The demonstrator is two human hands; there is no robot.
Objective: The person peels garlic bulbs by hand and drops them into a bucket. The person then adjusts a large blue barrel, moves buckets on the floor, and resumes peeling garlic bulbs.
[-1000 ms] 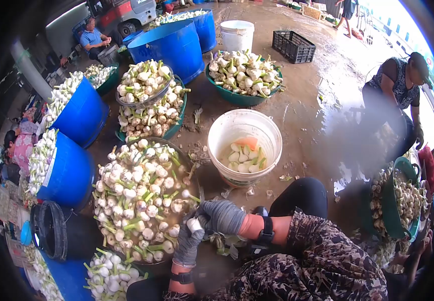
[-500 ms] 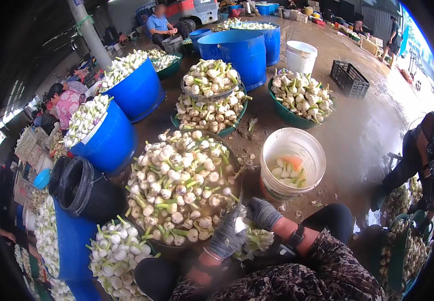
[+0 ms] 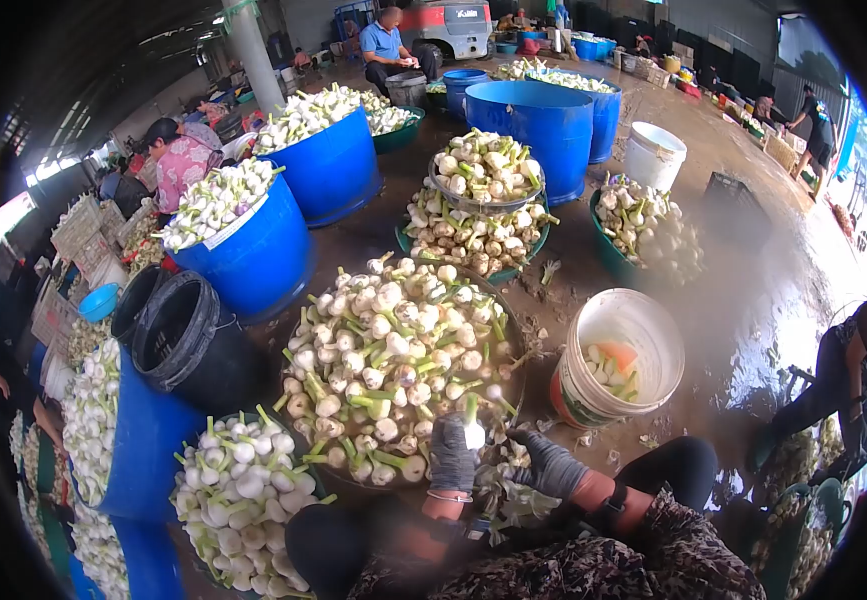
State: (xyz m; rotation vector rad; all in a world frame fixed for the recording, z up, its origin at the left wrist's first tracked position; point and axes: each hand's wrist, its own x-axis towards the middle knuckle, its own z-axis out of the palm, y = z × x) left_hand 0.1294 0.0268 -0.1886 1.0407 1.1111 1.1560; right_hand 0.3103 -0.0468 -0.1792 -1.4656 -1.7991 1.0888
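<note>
My left hand [image 3: 452,455], in a grey glove, holds a white peeled garlic bulb [image 3: 474,432] with its green stem pointing up. Just right of it is my gloved right hand [image 3: 550,464], its fingers bent near some leafy peelings [image 3: 513,503]; whatever they hold is too small to make out. Beyond both hands lies a wide basin of water full of garlic bulbs [image 3: 393,350]. A white bucket [image 3: 580,400] with several pale bulbs and an orange piece inside stands to the right. A heap of clean white bulbs [image 3: 243,500] sits at the lower left.
Blue tubs [image 3: 253,262] of garlic and black buckets [image 3: 178,335] stand at left. Green basins of garlic [image 3: 643,225] and an empty-looking white pail [image 3: 655,157] are farther off. One person [image 3: 385,45] sits at the back; another person [image 3: 848,370] is at right.
The view has swung right-to-left across the scene, so objects sit farther right. My left hand has raised the bulb, stem up, and my hands are farther apart.
</note>
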